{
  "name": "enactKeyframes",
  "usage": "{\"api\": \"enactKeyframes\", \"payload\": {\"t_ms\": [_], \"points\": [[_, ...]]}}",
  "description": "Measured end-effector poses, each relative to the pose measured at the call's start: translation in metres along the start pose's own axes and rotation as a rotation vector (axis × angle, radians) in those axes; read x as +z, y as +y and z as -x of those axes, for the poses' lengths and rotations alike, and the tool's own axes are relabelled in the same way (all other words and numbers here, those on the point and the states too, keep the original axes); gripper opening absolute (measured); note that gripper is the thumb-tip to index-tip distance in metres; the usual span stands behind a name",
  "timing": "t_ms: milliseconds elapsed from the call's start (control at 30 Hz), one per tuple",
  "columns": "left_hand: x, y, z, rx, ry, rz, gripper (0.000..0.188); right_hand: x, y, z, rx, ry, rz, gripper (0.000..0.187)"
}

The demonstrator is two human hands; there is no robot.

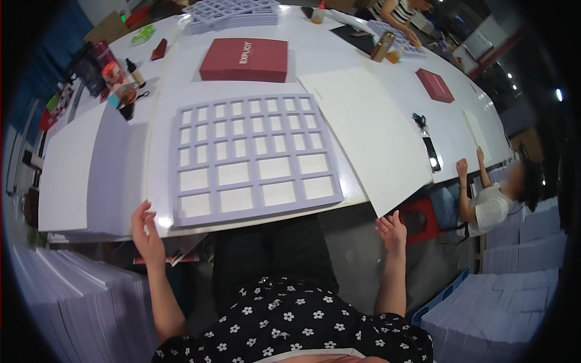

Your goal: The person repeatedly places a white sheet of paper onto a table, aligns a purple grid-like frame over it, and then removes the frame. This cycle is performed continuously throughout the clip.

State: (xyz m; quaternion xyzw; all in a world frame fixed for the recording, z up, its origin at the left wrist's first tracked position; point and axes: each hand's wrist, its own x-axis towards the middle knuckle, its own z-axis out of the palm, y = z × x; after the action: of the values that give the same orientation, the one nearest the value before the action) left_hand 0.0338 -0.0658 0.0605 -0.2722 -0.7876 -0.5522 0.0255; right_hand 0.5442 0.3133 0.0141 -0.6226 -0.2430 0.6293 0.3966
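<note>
1. The compartment tray (253,172) lies flat on the white table (175,78).
2. Left hand (146,233): loosely spread, empty, near the tray's front-left corner.
3. Right hand (392,233): open, empty, beside the white sheet's (369,133) overhanging corner; contact unclear.
4. A tall white stack (69,172) crowds the left; a red box (245,63) sits behind.

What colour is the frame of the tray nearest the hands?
Pale lavender; the tray frame shows best in the head view.

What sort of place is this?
Probably a packaging workshop: a lilac rectangular grid tray and a red rectangular box lie on a glossy white table, with tall pale layered stacks nearby.
</note>
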Motion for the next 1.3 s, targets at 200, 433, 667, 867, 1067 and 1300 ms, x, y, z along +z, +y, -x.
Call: {"api": "enactKeyframes", "payload": {"t_ms": [200, 433, 667, 867, 1067, 1300], "points": [[0.028, 0.039, -0.007, -0.027, -0.120, 0.245, 0.024, 0.009, -0.029, -0.050, -0.137, -0.284, -0.227, 0.014], [0.037, 0.063, -0.010, -0.258, -0.256, 0.588, 0.028, 0.091, -0.055, 0.023, -0.150, -0.511, -0.373, 0.014], [0.012, 0.030, -0.051, -0.405, -0.498, 1.443, 0.065, 0.135, -0.051, 0.096, -0.239, -0.906, 0.223, 0.038], [-0.028, 0.054, -0.038, -0.384, -0.396, 0.593, 0.054, 0.164, -0.052, 0.093, -0.479, -0.915, 0.644, 0.036], [0.016, 0.058, -0.034, -0.346, -0.354, 0.533, 0.055, 0.173, -0.028, 0.035, -1.014, -0.778, 0.770, 0.034], [0.039, 0.054, -0.042, -0.382, -0.379, 0.488, 0.051, 0.151, -0.018, 0.018, -0.857, -0.783, 0.807, 0.051]]}}
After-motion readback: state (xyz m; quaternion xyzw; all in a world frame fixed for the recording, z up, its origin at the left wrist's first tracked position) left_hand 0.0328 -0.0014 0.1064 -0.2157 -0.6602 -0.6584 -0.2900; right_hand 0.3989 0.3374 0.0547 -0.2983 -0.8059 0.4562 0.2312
